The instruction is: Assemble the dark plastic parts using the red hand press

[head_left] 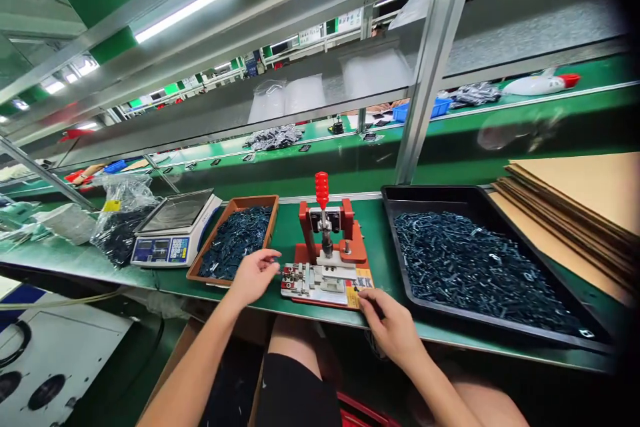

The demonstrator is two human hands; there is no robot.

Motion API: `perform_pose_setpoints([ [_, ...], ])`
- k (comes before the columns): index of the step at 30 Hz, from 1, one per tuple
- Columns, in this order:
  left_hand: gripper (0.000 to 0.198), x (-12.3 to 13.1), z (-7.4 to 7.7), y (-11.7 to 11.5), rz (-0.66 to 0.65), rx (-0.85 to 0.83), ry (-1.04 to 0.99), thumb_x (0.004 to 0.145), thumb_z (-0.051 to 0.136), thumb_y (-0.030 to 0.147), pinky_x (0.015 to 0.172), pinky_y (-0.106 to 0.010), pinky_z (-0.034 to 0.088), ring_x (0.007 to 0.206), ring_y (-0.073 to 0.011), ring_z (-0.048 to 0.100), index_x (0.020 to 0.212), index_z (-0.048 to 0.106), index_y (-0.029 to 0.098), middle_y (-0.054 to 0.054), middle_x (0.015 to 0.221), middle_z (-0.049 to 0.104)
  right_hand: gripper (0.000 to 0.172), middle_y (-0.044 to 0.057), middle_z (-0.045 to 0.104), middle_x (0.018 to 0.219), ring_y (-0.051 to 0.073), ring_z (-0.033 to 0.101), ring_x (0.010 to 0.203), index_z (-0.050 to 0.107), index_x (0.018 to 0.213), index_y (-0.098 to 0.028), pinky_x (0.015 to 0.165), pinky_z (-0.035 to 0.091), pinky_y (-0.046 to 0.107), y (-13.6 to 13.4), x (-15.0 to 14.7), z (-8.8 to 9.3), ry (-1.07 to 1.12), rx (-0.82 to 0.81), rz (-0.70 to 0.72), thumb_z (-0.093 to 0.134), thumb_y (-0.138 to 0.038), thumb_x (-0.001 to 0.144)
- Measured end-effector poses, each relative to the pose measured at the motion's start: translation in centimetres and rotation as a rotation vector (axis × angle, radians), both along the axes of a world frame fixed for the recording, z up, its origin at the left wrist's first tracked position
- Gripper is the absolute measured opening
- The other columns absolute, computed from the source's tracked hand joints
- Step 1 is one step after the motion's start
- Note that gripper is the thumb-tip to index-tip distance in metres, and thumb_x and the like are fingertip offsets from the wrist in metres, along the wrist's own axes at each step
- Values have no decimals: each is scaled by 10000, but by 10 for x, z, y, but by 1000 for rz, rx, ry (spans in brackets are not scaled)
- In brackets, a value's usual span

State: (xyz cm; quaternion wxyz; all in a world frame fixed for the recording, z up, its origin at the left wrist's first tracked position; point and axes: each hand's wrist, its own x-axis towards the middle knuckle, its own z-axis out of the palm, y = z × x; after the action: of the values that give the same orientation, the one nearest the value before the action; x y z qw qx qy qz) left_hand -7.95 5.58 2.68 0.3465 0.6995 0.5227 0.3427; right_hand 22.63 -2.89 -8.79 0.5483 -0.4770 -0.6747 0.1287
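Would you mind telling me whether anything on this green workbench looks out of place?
One small silvery metal part lies alone in the front corner of the large black tray, apart from the heap of dark metal parts. Nothing else looks spilled.

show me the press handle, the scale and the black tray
press handle point(322, 189), head view, on the red grip
scale point(176, 211), head view, on the steel pan
black tray point(430, 191), head view, on the top rim
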Motion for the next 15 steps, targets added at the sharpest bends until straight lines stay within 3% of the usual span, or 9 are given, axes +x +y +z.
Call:
perform_pose_setpoints([
  [3,208,41,-8,-7,-77,-58,50,833,647,257,736,-278,547,775,-189,680,982,761,169,-49,868,732,198,55,713,899,210,695,794,682,958,-217,694,585,291,4,5,-10,125,-97,-12,562,-371,991],
  [7,160,77,-14,-6,-127,80,287,879,639,209,821,-312,523,831,-202,660,954,780,213,-34,891,735,286,64,710,876,209,698,730,680,1016,-212,678,606,306,1,8,-12,306,-235,28,596,-480,966],
  [10,167,91,-24,-2,-182,182,422,865,618,143,912,-360,502,965,-245,626,893,773,198,-66,931,715,395,80,721,912,233,722,777,658,1092,-206,742,631,345,2,5,-14,413,-307,39,620,-567,936],
  [15,257,100,-42,3,-204,249,450,843,554,85,975,-418,473,1062,-275,576,979,748,185,-86,1088,699,409,92,732,908,260,729,806,682,1002,-216,797,632,399,3,3,-14,366,-352,-3,582,-608,943],
])
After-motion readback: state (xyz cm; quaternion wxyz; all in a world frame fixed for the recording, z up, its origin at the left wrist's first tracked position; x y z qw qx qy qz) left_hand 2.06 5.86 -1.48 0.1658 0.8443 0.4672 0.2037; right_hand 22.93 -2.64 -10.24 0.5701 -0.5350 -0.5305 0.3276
